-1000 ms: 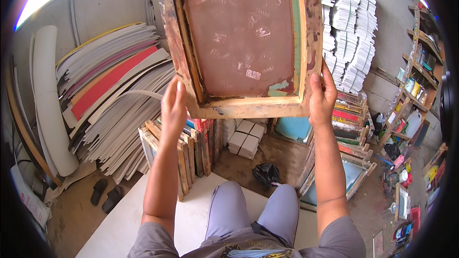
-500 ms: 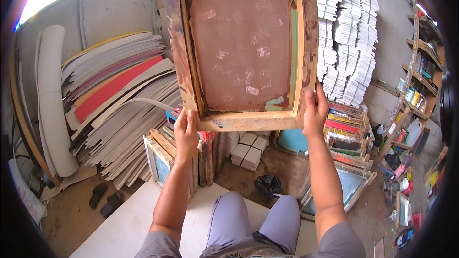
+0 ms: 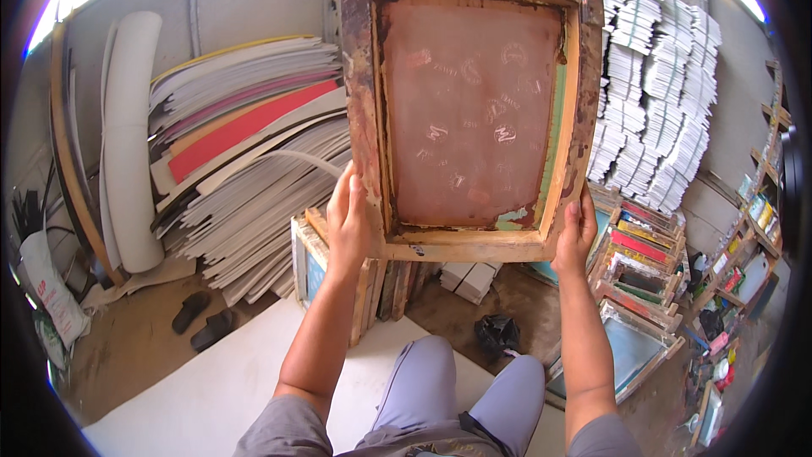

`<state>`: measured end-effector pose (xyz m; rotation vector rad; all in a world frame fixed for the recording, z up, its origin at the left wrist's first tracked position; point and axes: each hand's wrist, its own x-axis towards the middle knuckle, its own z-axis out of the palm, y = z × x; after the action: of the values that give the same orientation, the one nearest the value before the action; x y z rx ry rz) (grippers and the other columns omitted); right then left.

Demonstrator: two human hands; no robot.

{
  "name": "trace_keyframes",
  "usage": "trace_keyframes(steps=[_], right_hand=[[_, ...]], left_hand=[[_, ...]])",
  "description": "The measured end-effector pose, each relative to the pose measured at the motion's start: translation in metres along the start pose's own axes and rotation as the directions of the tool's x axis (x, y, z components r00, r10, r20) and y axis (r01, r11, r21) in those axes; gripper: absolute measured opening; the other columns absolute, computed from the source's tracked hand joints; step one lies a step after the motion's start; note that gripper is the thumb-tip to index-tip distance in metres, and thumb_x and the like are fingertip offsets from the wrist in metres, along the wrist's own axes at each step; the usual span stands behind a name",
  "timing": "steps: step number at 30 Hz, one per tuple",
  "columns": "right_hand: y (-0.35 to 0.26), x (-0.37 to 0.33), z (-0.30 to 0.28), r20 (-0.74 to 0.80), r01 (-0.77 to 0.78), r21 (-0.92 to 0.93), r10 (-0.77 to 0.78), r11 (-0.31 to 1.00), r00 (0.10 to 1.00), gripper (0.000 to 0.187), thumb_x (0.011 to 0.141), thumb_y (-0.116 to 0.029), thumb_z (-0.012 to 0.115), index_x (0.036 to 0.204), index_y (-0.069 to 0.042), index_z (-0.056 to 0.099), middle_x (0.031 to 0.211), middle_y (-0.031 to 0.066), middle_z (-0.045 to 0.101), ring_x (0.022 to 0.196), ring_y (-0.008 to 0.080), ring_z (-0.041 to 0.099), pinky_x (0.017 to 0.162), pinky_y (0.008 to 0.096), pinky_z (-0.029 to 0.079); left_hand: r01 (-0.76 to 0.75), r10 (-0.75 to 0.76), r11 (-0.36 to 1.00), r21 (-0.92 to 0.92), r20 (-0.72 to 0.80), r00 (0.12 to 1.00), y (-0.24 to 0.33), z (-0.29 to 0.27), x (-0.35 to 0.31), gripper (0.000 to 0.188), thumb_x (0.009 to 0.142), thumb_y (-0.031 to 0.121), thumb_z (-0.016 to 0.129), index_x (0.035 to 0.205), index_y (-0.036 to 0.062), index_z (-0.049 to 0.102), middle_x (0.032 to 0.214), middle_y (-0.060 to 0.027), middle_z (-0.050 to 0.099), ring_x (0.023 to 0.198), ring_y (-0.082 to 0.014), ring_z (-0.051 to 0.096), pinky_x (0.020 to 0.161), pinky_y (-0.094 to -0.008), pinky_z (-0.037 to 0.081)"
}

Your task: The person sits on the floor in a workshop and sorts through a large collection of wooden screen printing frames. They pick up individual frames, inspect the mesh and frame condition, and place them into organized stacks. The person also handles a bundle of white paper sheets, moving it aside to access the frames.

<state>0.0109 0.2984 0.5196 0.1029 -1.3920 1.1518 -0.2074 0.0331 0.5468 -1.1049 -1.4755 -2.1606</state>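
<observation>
A wooden screen-printing frame [image 3: 469, 152] is held up in front of me at arms' length. Its mesh is reddish brown with several small pale printed marks, and green shows along the right inner edge and lower right corner. Dark stains cover the wood. My left hand [image 3: 347, 216] grips the lower left of the frame, thumb on the near face. At the lower right side my right hand [image 3: 575, 233] is closed round the wood; its other fingers are partly hidden behind. The frame tilts slightly.
Piled sheets [image 3: 262, 203] lean at the left beside a white roll [image 3: 134, 144]. Bundled white stacks [image 3: 655, 93] rise at the back right. More screen frames [image 3: 639, 262] stand right; others [image 3: 372, 288] stand by the white board [image 3: 220, 381]. A black bag [image 3: 497, 334] and sandals [image 3: 203, 322] lie on the floor.
The screen frame and both hands sit lower and further right in view. The surroundings have shifted right too, as my view turned left. Both hands keep their hold.
</observation>
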Motion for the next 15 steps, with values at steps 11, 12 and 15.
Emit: trace_keyframes(steps=[11,12,15], right_hand=[[0.007,-0.029,0.119,0.495,-0.168,0.110,0.093,0.980,0.864,0.064,0.101,-0.035,0.061,0.148,0.002,0.039,0.140,0.0129,0.054,0.130,0.0205,0.050,0.111,0.0361,0.037],[0.011,-0.038,0.121,0.499,-0.344,0.110,0.248,0.932,0.831,0.064,0.100,-0.034,0.062,0.148,0.002,0.038,0.140,0.0136,0.054,0.130,0.0209,0.050,0.110,0.0362,0.038],[0.028,-0.080,0.141,0.557,-0.352,0.032,0.276,0.935,0.783,0.063,0.100,-0.033,0.064,0.146,0.001,0.039,0.136,0.0132,0.056,0.126,0.0215,0.052,0.109,0.0351,0.039]], left_hand=[[-0.022,0.066,0.987,0.156,-0.282,0.957,-0.027,-0.148,-0.029,0.039,0.111,0.039,0.044,0.103,0.0037,0.058,0.092,0.0015,0.059,0.082,-0.0054,0.051,0.074,-0.0234,0.044],[-0.006,0.059,0.984,0.179,-0.297,0.953,-0.024,-0.153,-0.033,0.038,0.111,0.038,0.045,0.100,0.0034,0.057,0.089,0.0025,0.057,0.081,-0.0053,0.048,0.073,-0.0233,0.042],[0.093,-0.023,0.960,0.262,-0.256,0.966,-0.034,-0.205,-0.044,0.037,0.110,0.036,0.048,0.100,0.0022,0.059,0.088,0.0034,0.055,0.080,-0.0053,0.044,0.073,-0.0221,0.040]])
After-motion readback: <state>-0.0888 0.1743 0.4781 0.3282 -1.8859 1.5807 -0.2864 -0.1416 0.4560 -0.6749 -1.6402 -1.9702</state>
